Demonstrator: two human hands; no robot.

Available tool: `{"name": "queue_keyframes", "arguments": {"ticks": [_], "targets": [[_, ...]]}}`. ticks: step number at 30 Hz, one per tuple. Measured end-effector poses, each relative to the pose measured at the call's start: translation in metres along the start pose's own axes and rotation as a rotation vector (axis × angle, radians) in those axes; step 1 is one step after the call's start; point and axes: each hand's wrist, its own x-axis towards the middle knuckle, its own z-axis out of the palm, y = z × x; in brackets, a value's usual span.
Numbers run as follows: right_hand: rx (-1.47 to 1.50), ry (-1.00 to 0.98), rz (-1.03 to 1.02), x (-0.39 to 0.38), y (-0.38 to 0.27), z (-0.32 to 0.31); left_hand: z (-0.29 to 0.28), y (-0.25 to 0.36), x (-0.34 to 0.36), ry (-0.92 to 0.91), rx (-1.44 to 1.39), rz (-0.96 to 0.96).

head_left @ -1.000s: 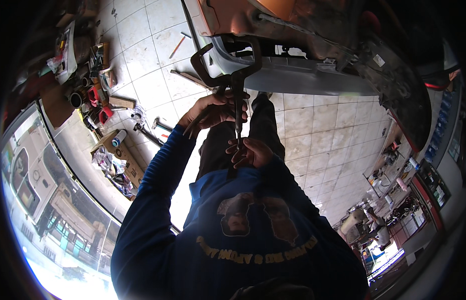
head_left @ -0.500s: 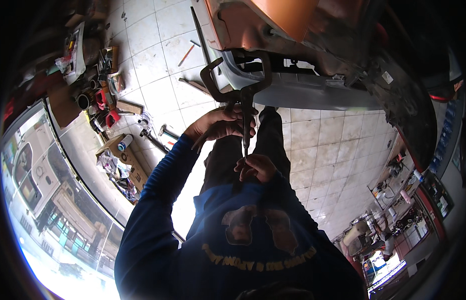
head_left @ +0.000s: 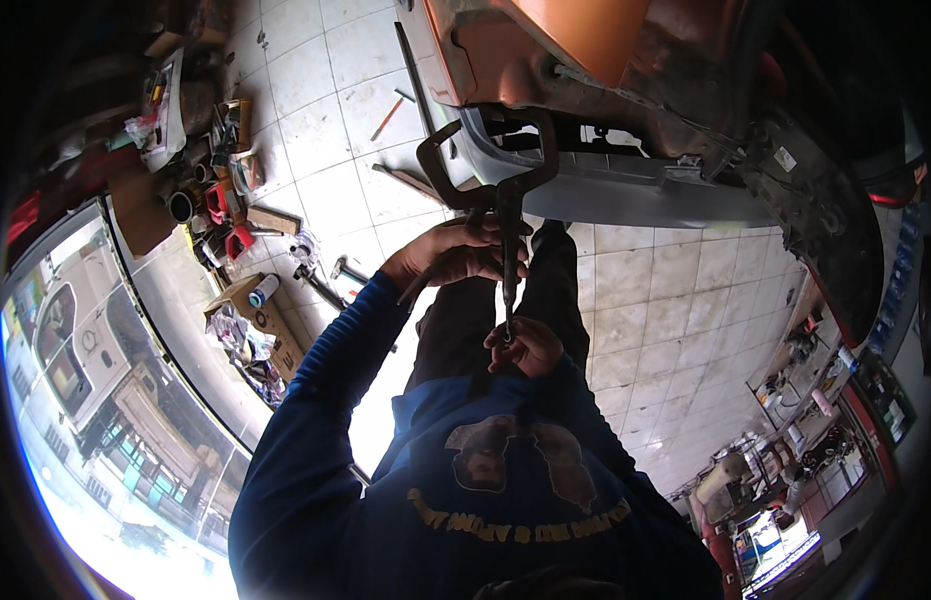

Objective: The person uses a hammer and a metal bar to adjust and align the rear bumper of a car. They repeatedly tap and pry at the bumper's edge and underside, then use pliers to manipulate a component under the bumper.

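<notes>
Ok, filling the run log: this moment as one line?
left hand: grips locking C-clamp | right hand: at handle end | clamp jaws: around grey panel edge

Open tiled floor (head_left: 666, 290) right of clamp (head_left: 496, 190); tool clutter (head_left: 236, 200) left

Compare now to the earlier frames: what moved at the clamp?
Little: the view shifted, so the C-shaped locking clamp and the grey panel sit lower in the picture. The left hand still grips the handles and the right hand still holds the end of the handle. Nothing was let go. The floor clutter is unchanged.
</notes>
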Motion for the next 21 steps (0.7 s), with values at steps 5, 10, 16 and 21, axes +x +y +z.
{"name": "queue_keyframes", "arguments": {"ticks": [5,10,16,21], "targets": [[-0.015,-0.018,-0.030,-0.004,-0.007,0.008,-0.002,-0.001,0.001,-0.026,-0.035,0.012],[-0.483,0.231,-0.122,0.005,0.010,-0.022,-0.004,0.000,0.002,-0.008,-0.015,0.001],[0.098,0.141,0.043,-0.007,-0.022,0.034,-0.007,-0.005,0.003,0.015,-0.043,0.023],[-0.406,0.200,-0.064,0.002,0.004,-0.010,0.003,0.000,0.003,0.042,0.022,0.002]]}}
